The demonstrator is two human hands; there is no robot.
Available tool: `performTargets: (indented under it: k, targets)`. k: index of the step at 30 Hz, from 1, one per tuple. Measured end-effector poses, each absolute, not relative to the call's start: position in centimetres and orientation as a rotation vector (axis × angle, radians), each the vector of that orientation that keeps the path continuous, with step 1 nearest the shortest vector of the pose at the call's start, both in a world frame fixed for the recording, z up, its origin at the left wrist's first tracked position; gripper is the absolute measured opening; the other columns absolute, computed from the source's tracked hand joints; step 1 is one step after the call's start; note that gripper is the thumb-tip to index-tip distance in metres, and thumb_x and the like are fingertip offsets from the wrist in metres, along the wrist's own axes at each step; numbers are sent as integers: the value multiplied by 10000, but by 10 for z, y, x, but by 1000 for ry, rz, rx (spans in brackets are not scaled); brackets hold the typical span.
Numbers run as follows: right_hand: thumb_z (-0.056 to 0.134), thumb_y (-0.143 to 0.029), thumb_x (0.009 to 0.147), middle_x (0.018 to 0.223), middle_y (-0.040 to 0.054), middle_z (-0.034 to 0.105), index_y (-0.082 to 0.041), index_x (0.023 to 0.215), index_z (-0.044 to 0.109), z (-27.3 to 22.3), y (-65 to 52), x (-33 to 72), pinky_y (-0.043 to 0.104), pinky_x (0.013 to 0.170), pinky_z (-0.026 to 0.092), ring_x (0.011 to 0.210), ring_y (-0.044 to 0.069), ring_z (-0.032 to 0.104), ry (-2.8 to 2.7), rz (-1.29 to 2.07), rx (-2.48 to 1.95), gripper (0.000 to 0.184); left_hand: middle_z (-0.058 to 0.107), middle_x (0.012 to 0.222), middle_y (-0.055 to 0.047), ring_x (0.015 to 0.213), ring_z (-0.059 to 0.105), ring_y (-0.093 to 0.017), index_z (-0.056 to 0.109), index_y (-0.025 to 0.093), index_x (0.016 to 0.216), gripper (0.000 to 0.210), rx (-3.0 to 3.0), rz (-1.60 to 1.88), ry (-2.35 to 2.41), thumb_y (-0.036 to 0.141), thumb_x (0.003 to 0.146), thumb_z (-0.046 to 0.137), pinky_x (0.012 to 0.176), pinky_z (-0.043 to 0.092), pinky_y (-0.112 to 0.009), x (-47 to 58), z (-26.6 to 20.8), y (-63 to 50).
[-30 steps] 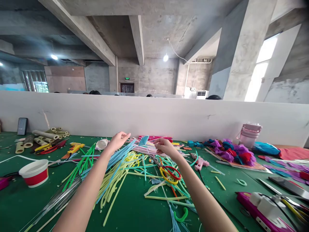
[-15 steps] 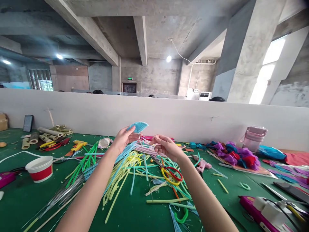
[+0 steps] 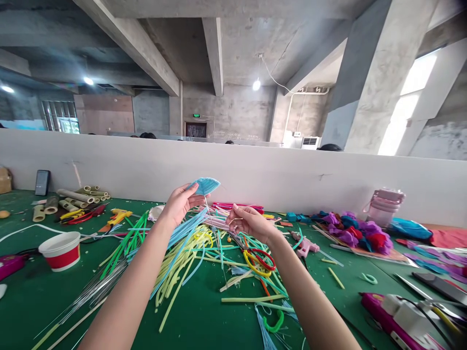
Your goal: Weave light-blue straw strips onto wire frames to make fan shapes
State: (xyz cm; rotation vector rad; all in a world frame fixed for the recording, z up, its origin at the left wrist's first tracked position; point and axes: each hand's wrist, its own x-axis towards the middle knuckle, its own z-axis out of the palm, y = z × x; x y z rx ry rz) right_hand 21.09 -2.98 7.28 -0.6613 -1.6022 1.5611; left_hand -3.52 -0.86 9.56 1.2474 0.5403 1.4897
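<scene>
My left hand [image 3: 179, 205] is raised over the middle of the table, its thumb and fingers closed on a blue fan-shaped piece [image 3: 206, 185]. From that piece a thin pale stem [image 3: 209, 210] hangs down. To its right is my right hand [image 3: 251, 223], apart from the blue piece, with its fingers curled and thumb and forefinger close together. Whatever may be between those fingertips is too small to make out. Beneath the hands lie light blue strips [image 3: 186, 233], pale yellow strips [image 3: 175, 272] and scissors [image 3: 260, 262] with red and yellow handles.
At the left are a paper cup [image 3: 61, 252], bamboo pieces [image 3: 75, 198], a yellow glue gun [image 3: 118, 217] and thin wires [image 3: 91, 289]. A pink glue gun [image 3: 306, 246], purple and red pieces [image 3: 353, 233], a bottle [image 3: 385, 206] and a power strip [image 3: 388, 321] lie right. A white partition [image 3: 292, 180] stands behind.
My left hand has shifted slightly left and up with the blue fan-shaped piece, widening the gap to my right hand. The right hand stays nearly in place, its fingers still curled.
</scene>
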Motion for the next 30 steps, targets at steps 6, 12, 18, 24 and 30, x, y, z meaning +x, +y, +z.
performTargets:
  k: [6, 12, 18, 24, 30]
  targets:
    - [647, -577, 850, 907, 66, 706, -160, 950, 694, 79, -35, 209, 162, 437, 367, 565, 70, 516, -1539, 1410, -698, 431, 773, 934, -125, 817, 761, -239, 689, 123, 993, 288, 1339, 1461, 634, 313, 792, 769, 680, 632, -290, -32, 101, -17]
    - [663, -574, 834, 697, -14, 570, -154, 824, 685, 86, -40, 202, 215, 440, 173, 497, 51, 286, -1585, 1231, -642, 421, 768, 922, -101, 740, 746, -201, 698, 145, 1012, 387, 1449, 1456, 774, 369, 723, 823, 669, 617, -274, -29, 108, -28]
    - [670, -601, 811, 644, -23, 535, -162, 746, 643, 85, -40, 199, 231, 473, 203, 511, 64, 330, -1626, 1123, -694, 445, 758, 936, -89, 701, 711, -149, 723, 135, 982, 383, 1394, 1533, 717, 378, 706, 830, 683, 608, -260, -29, 107, -25]
    - [665, -607, 810, 648, -18, 544, -157, 752, 644, 83, -40, 198, 218, 469, 250, 515, 64, 368, -1631, 1134, -708, 455, 741, 892, -58, 695, 691, -137, 736, 137, 949, 381, 1373, 1629, 729, 393, 687, 840, 663, 604, -256, -27, 107, -24]
    - [673, -632, 788, 682, -18, 574, -175, 783, 623, 83, -37, 200, 208, 475, 384, 540, 83, 506, -1548, 1071, -688, 460, 744, 888, -78, 810, 736, -223, 689, 154, 967, 450, 1421, 1522, 640, 569, 792, 702, 704, 605, -323, -27, 105, -22]
